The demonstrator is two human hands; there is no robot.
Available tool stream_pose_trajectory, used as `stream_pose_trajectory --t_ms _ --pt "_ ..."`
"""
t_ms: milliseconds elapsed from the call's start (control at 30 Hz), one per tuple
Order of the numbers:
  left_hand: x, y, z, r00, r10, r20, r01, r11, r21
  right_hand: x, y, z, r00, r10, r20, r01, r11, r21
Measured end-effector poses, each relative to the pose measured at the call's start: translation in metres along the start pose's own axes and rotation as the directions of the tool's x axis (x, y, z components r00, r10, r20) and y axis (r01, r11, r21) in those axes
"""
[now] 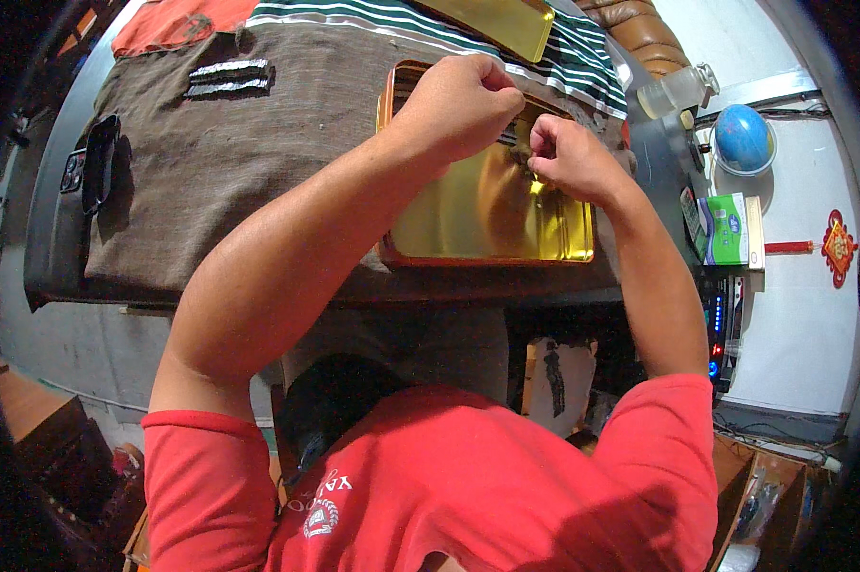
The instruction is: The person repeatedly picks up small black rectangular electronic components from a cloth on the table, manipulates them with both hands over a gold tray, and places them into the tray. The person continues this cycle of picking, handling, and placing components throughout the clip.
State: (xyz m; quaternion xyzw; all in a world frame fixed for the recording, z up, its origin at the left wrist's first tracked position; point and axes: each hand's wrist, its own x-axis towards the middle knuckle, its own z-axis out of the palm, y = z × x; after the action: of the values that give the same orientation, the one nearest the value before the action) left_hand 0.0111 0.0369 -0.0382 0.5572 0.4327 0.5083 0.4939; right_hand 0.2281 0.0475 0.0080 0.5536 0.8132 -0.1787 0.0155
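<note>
Grip of L hand [463,105] & R hand [576,160] unclear, both abv gold tray [441,217]

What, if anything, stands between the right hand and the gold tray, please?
Nothing visible stands between the right hand and the gold tray below; dark strips show just left of that hand, whether held is unclear.
</note>
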Motion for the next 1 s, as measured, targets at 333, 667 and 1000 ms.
stream_pose_trajectory --t_ms 333,667,1000 --pt "0.0 -0.001 -0.002 0.999 0.024 0.039 -0.028 0.996 0.082 -0.005 -0.016 0.015 0.992 0.079 -0.097 -0.089 0.991 -0.097" --pt "-0.002 0.003 -0.002 0.999 0.019 0.037 -0.021 0.998 0.053 0.001 -0.02 0.016 0.993 0.095 -0.071 -0.097 0.995 -0.033" --pt "0.0 0.001 -0.001 0.999 0.019 0.041 -0.021 0.998 0.051 -0.006 -0.011 0.015 0.995 0.095 0.002 -0.095 0.995 0.004"
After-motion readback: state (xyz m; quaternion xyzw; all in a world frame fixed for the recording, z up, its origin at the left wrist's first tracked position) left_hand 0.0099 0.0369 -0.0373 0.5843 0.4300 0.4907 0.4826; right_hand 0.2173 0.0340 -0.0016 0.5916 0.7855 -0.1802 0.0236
